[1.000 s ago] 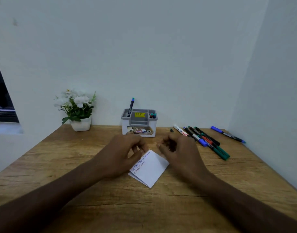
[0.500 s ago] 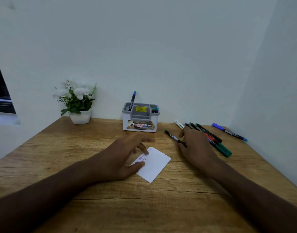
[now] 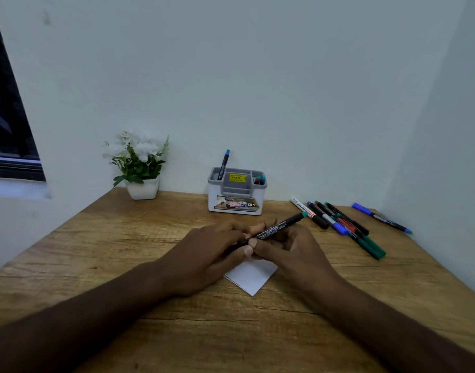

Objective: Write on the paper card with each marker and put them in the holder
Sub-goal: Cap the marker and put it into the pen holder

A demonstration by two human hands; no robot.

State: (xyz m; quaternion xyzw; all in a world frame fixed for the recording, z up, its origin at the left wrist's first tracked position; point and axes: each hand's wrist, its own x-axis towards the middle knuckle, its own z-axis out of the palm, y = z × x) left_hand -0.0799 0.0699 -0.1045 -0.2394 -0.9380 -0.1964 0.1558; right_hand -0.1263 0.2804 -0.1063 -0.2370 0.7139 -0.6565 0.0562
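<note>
My right hand [image 3: 290, 246] and left hand [image 3: 217, 251] both pinch one black marker [image 3: 278, 228] just above the card [image 3: 254, 275], I judge to uncap it, with the holder [image 3: 237, 192] beyond them.

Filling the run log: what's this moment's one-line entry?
both hands grip black marker | over paper card | cap state unclear | holder behind
</note>
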